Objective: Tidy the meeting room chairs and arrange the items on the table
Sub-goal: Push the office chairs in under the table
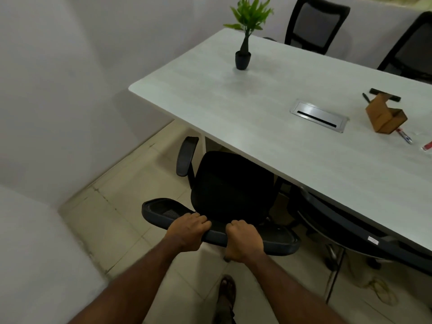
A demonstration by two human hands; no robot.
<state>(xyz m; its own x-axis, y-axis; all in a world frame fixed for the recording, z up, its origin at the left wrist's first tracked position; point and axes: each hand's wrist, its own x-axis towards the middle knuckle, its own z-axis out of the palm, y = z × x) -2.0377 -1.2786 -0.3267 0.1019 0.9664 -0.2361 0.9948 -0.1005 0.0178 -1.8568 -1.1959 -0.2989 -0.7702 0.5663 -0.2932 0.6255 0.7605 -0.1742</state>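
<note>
The left hand (187,232) and the right hand (244,242) are holding the backrest's top rail of the black chair (233,183), each grip clamped around it. The chair's seat is sitting partly under the white worktop (233,108). A potted plant (243,59), a metal cable hatch (319,116), a tipped cardboard box (385,116) and a marker (404,136) are resting there. The neighbouring chair's label (373,240) is proving unreadable.

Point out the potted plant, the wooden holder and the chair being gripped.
potted plant (243,60): head view, on its black pot.
wooden holder (383,121): head view, on its side wall.
chair (231,183): head view, on the black seat.
</note>
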